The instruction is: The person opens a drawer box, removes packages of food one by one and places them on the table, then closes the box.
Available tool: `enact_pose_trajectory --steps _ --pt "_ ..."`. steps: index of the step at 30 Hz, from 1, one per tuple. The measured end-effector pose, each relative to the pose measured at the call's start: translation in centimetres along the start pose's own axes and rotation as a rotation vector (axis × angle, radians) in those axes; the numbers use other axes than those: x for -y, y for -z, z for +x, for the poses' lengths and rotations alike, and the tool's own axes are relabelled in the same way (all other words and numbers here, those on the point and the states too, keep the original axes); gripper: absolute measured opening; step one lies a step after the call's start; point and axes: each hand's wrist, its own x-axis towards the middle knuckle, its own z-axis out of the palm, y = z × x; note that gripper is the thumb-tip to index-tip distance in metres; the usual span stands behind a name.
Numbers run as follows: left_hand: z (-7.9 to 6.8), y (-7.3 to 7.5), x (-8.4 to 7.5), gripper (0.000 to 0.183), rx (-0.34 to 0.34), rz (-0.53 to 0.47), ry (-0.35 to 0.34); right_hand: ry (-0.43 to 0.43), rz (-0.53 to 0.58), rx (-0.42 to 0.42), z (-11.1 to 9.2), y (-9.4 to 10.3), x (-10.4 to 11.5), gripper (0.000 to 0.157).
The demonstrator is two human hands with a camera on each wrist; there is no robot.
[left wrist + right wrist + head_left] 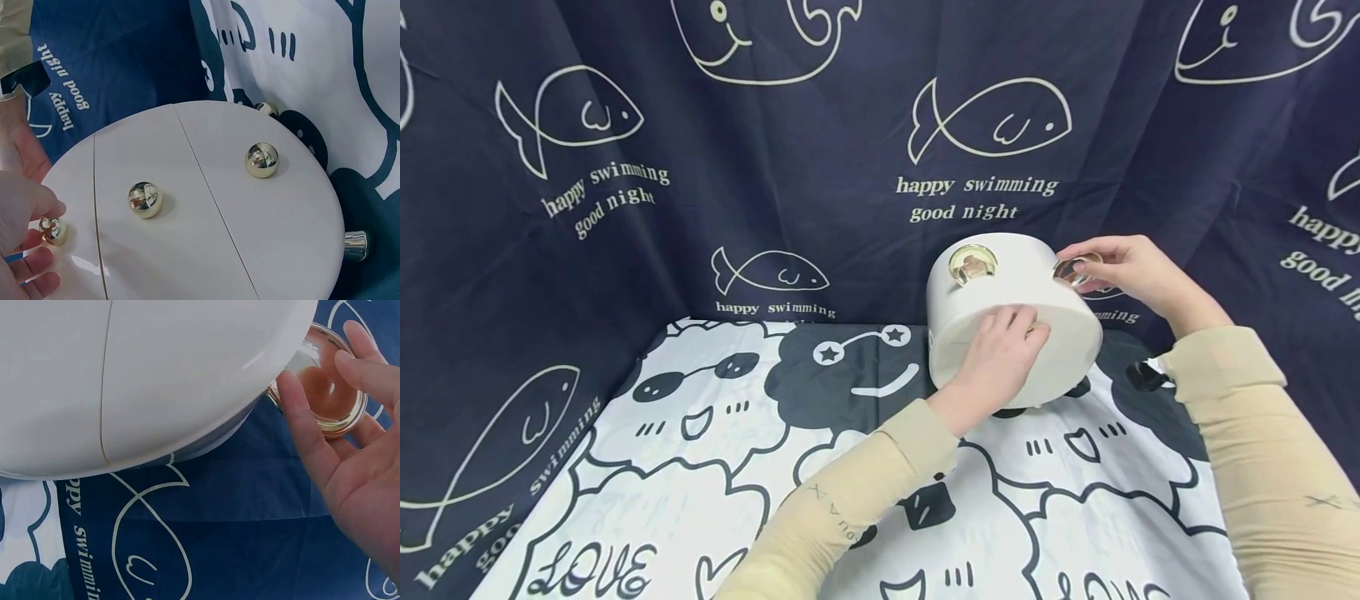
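A white round box [943, 317] with gold fittings stands tipped on its side toward the back right of the bed-like surface, its flat face turned to me. On that face, drawers are marked off by thin seams with small gold ball knobs [145, 200]. My left hand [996, 358] is at the face, thumb and fingers pinching one gold knob [55, 232]. With curled fingers, my right hand [1127, 265] holds a shiny gold round foot [331, 384] on the box's right side. Another gold foot [973, 265] sits on its upper side.
Dark blue fabric [850, 167] with fish drawings hangs behind and at both sides. A white cloth [700, 500] with cartoon sheep covers the surface. A silvery peg [356, 245] sticks out at the box's edge in the left wrist view.
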Motion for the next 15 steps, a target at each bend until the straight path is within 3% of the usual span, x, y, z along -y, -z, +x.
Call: enact_pose_trajectory --steps 10,15 --pt "0.1 -0.02 -0.23 0.015 0.037 0.026 -0.009 0.015 0.019 -0.066 0.2 -0.36 -0.04 0.024" --pt "0.09 0.0 -0.24 0.017 0.046 0.034 -0.006 0.055 0.032 -0.057 0.32 -0.25 -0.45 0.026"
